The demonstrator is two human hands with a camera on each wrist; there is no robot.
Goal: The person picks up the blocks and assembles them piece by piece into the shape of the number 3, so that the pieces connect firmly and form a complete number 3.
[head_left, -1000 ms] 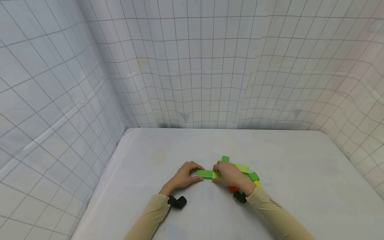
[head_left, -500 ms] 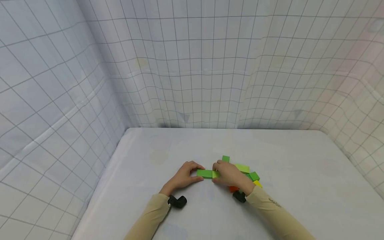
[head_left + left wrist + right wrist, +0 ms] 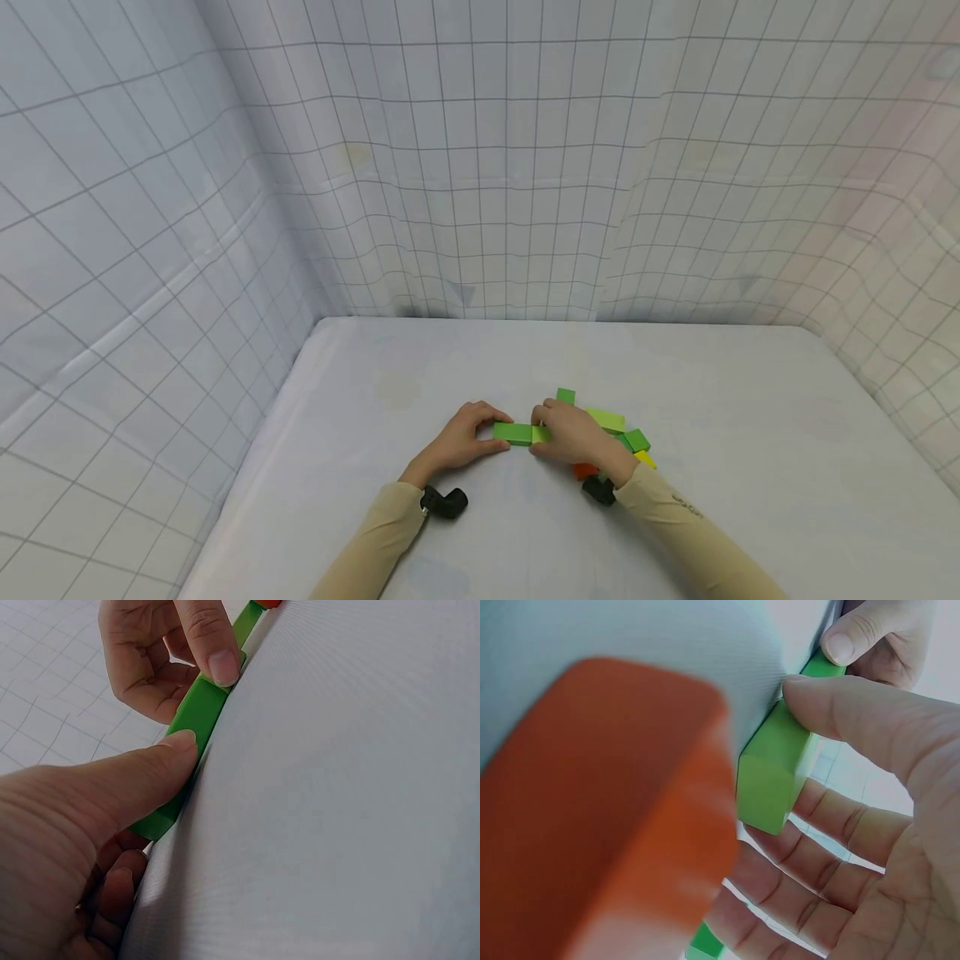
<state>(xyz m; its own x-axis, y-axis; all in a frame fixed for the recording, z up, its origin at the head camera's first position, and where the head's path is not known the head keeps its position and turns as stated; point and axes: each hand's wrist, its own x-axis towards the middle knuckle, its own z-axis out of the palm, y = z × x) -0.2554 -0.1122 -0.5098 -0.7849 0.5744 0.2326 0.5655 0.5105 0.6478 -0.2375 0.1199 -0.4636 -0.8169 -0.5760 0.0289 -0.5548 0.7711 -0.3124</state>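
In the head view, a green rectangular block [image 3: 513, 433] lies on the white table. My left hand [image 3: 460, 437] pinches it, with the thumb along its near side in the left wrist view. Against its right end lies a light green block [image 3: 540, 434], the two in one line. My right hand [image 3: 576, 435] holds this second block between thumb and fingers and covers most of it from above. The right wrist view shows the light green block's free end [image 3: 765, 791] and the fingers behind it.
Around my right hand lie an orange-red block [image 3: 585, 472], a small green block [image 3: 566, 396], another light green block [image 3: 606, 421], a darker green block [image 3: 636, 440] and a yellow block [image 3: 645, 459]. Grid-patterned white curtains [image 3: 495, 167] stand behind the table.
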